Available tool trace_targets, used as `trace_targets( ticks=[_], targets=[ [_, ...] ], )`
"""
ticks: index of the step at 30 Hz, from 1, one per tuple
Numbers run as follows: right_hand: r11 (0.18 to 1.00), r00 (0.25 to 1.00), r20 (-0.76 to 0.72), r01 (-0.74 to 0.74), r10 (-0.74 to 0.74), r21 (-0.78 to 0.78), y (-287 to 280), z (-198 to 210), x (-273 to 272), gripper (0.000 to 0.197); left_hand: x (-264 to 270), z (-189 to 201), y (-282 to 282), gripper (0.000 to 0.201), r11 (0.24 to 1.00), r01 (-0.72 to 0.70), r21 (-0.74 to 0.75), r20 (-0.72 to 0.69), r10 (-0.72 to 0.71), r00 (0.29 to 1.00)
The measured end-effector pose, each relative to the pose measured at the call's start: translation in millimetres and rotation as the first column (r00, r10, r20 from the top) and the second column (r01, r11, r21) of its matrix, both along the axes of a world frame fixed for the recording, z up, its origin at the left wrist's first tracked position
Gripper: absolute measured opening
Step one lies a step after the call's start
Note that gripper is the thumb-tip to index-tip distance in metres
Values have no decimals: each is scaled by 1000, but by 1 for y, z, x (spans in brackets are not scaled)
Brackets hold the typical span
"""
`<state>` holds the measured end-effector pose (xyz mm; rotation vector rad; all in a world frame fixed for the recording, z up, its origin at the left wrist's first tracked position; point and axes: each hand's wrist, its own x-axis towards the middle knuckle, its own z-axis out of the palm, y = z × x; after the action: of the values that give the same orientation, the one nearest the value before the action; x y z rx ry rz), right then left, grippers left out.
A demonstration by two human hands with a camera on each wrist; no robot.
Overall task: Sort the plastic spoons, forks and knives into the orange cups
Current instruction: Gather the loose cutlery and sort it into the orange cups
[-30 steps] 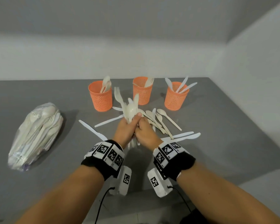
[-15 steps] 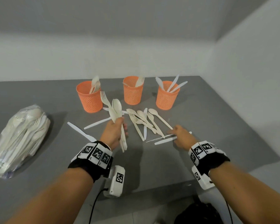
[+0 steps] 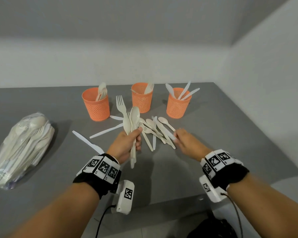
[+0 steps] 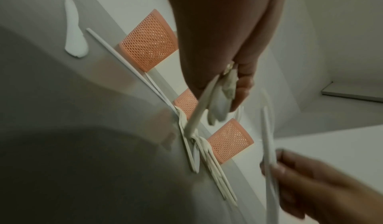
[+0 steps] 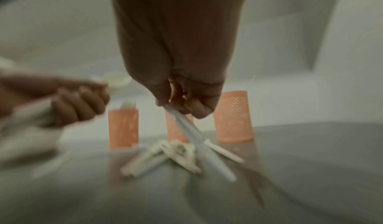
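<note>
A: Since half a second ago your right hand (image 3: 187,141) has lifted off the table and come back toward the pile, and it now pinches a white knife (image 3: 163,129) by one end.

B: And my left?

A: Your left hand (image 3: 126,145) is clenched round a bunch (image 3: 132,121) of spoons and a fork, held upright above the table (image 3: 230,134), much as it was.

B: Where are the cups?

A: Three stand in a row at the far side. Your left cup (image 3: 96,105) holds spoons, the middle cup (image 3: 142,98) forks, the right cup (image 3: 177,104) knives.

B: What's still loose?

A: You have a pile (image 3: 153,133) of spoons and forks lying between your hands, in front of the middle cup. Two knives (image 3: 88,142) lie left of your left hand, well apart from the pile. A bag (image 3: 22,145) of cutlery lies at your far left. Your right wrist view is blurred.
</note>
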<state>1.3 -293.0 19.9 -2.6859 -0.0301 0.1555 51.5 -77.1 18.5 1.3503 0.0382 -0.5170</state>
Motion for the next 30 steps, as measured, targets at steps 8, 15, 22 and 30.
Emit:
trace_targets(
  ticks=[8,15,22,30],
  targets=[
    [728,991,-109,135,-83,673,84,26,21,17,1,14,-2,16,991,30,-131,124,-14,992],
    [614,990,-142,123,-18,780,114,30,24,13,9,18,21,48,980,74,-184,78,-61,995],
    [558,988,-137,155,-73,815,126,25,24,31,25,20,39,13,963,37,-268,-31,-47,998],
    [576,979,-32,145,-202,805,133,20,22,20,31,18,34,8,934,60,-351,-52,-83,995]
  ],
)
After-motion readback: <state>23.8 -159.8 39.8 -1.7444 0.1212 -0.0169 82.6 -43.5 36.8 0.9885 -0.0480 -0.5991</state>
